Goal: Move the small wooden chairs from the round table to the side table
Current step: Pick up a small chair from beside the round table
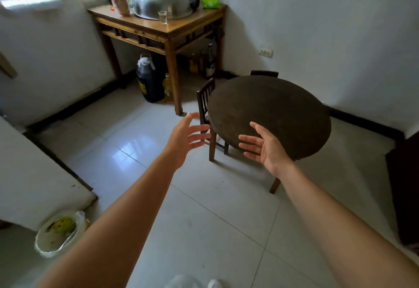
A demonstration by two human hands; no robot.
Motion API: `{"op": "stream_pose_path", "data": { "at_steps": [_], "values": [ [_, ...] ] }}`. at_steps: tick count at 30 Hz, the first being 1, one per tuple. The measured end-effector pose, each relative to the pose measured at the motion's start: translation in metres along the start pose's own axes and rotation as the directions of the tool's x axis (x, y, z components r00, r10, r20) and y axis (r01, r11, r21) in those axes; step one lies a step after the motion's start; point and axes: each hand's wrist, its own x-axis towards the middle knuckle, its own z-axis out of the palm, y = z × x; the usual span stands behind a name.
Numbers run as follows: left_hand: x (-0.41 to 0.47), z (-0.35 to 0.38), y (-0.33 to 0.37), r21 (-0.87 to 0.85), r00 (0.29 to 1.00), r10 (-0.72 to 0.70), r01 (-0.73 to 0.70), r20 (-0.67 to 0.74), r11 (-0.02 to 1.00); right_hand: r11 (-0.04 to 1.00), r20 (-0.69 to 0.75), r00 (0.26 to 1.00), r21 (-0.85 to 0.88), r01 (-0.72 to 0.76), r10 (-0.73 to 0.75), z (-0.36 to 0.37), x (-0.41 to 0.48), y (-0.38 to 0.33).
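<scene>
A low dark round table stands near the right wall. A small dark wooden chair is tucked under its left edge, slatted back showing. The back of a second small chair peeks over the table's far rim. The light wooden side table stands in the far corner under the window. My left hand is stretched out with fingers spread, just left of the near chair and not touching it. Over the table's near edge my right hand hovers, palm open and holding nothing.
The side table carries a large metal dome lid, a small glass, a green tissue box and jars. Bottles and a dark jug stand beneath it. A lined waste bin sits at lower left. Tiled floor lies between.
</scene>
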Motion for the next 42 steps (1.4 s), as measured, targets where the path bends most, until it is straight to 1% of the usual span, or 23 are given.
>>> {"op": "stream_pose_path", "data": {
  "at_steps": [8, 13, 18, 24, 32, 37, 42],
  "values": [
    [0.109, -0.023, 0.017, -0.019, 0.998, -0.025, 0.024, -0.049, 1.0, 1.0, 0.037, 0.999, -0.017, -0.008, 0.009, 0.022, 0.115, -0.021],
    [0.193, -0.049, 0.032, -0.025, 0.999, -0.021, 0.02, -0.043, 0.999, 1.0, 0.044, 0.999, -0.013, -0.004, 0.005, 0.044, 0.197, -0.034],
    [0.29, -0.078, 0.064, -0.018, 0.999, -0.047, 0.047, -0.017, 0.999, 1.0, 0.019, 0.999, 0.006, -0.027, 0.027, 0.081, 0.29, -0.057],
    [0.396, -0.11, 0.095, 0.036, 0.998, -0.06, 0.059, 0.025, 0.998, 0.998, -0.027, 0.999, 0.038, -0.041, 0.042, 0.118, 0.382, -0.081],
    [0.524, -0.134, 0.101, 0.072, 0.994, -0.082, 0.076, 0.073, 0.994, 0.997, -0.059, 0.996, 0.06, -0.057, 0.061, 0.143, 0.493, -0.104],
    [0.615, -0.145, 0.102, 0.1, 0.993, -0.085, 0.076, 0.087, 0.992, 0.993, -0.078, 0.995, 0.102, -0.058, 0.066, 0.156, 0.579, -0.114],
    [0.713, -0.149, 0.116, 0.132, 0.986, -0.136, 0.122, 0.101, 0.984, 0.987, -0.12, 0.988, 0.142, -0.074, 0.092, 0.169, 0.673, -0.132]
  ]
}}
